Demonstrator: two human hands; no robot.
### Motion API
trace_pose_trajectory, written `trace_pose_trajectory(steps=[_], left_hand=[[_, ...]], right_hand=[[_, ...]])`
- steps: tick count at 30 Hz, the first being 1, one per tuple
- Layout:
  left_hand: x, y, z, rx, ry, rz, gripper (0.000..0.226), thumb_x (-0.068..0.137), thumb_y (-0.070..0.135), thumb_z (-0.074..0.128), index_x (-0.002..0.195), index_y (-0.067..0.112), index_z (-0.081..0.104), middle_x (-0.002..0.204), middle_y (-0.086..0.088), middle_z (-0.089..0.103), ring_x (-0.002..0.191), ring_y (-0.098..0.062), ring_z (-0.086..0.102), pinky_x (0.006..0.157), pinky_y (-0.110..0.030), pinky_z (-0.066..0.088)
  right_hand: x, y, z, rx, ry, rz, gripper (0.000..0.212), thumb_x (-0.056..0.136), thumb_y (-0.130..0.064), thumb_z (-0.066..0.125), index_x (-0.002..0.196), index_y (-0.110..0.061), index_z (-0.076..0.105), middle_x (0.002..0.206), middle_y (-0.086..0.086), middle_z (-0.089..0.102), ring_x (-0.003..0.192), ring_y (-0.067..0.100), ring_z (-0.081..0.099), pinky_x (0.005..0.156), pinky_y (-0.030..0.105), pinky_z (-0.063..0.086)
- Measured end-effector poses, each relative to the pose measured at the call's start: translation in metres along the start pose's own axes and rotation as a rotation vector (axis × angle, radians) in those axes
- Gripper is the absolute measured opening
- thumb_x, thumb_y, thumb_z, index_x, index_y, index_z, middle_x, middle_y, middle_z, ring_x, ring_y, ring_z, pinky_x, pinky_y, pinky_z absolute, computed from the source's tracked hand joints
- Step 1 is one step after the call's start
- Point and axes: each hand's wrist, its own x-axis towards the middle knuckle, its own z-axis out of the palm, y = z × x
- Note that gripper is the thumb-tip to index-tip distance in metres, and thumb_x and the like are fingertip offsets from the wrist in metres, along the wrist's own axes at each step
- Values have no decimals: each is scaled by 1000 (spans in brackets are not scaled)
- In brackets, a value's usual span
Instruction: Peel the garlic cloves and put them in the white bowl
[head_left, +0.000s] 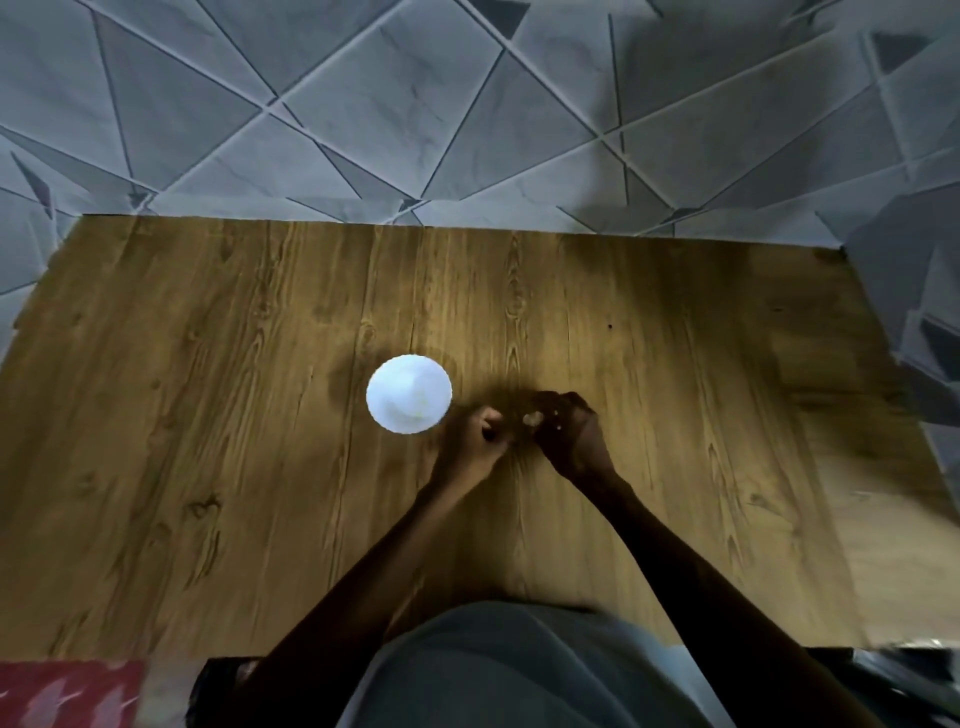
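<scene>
**Peeling a clove beside the bowl**

Working low over the wooden table (208, 415), you have both hands together just off the white bowl (409, 393), at about its 3 o'clock. Your right hand (569, 439) curls its fingers around a small pale garlic clove (532, 418), pinching it at the fingertips. Your left hand (475, 441) is bunched close against it, fingers folded in; the picture is dim and soft here, so you cannot tell whether it grips skin or merely steadies the clove.

Holding the clove this near the rim looks deliberate: once bare, it needs only a short move toward 9 o'clock to drop in. Something pale lies inside the bowl at its 4 o'clock side, possibly cloves already done.

Room is generous. The bowl stands well apart from every table edge, and the board is open toward 12 o'clock, 9 o'clock and 3 o'clock. Your forearms cross the near edge at 6 o'clock, so keep elbows in. The likeliest slip is your left knuckles nudging the light bowl.
</scene>
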Motion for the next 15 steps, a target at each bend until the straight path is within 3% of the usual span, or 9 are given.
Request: trace_pose_trajectory(steps=[2, 3, 6, 9, 12, 15], left_hand=[[10, -1, 10, 11, 50, -30, 35, 91, 14, 65, 126, 12, 60, 119, -3, 65, 110, -16, 60, 88, -18, 43], [15, 0, 14, -3, 64, -32, 36, 91, 13, 64, 127, 12, 60, 121, -3, 65, 114, -17, 59, 92, -19, 42], [23, 3, 16, -29, 37, -32, 31, 91, 18, 67, 121, 12, 65, 116, -2, 69, 109, -15, 62, 93, -23, 48], [23, 3, 14, -27, 44, -3, 22, 88, 15, 70, 110, 11, 72, 105, -2, 73, 99, -13, 66, 92, -28, 53], [19, 4, 13, -47, 25, 23, 19, 87, 17, 72, 104, 9, 74, 98, -2, 74, 87, -6, 65, 80, -17, 54], [16, 11, 14, -76, 35, 16, 24, 83, 26, 76, 101, 9, 75, 90, 2, 73, 75, 1, 62, 62, -3, 45]], right_hand=[[3, -2, 2, -4, -28, 28, 36, 95, -37, 48, 105, -9, 69, 93, 7, 69, 77, 11, 60, 64, 14, 45], [5, -5, 1, 0, -36, 28, 30, 95, -31, 52, 102, -8, 70, 91, 6, 69, 75, 7, 58, 64, 9, 42], [8, -1, 1, 63, -47, 37, 13, 93, -8, 64, 103, -8, 72, 91, 0, 70, 74, -4, 58, 64, 6, 47], [8, 11, 1, 132, -72, 65, 12, 90, -10, 69, 101, -10, 73, 91, -6, 70, 75, -10, 62, 66, 4, 47], [8, 16, -1, 157, -78, 94, 7, 86, -16, 76, 92, -12, 75, 84, -7, 71, 72, -4, 64, 60, 4, 45], [9, 22, 0, 175, -73, 120, 12, 86, -22, 76, 86, -11, 76, 76, -6, 71, 64, -1, 64, 54, 7, 42]])
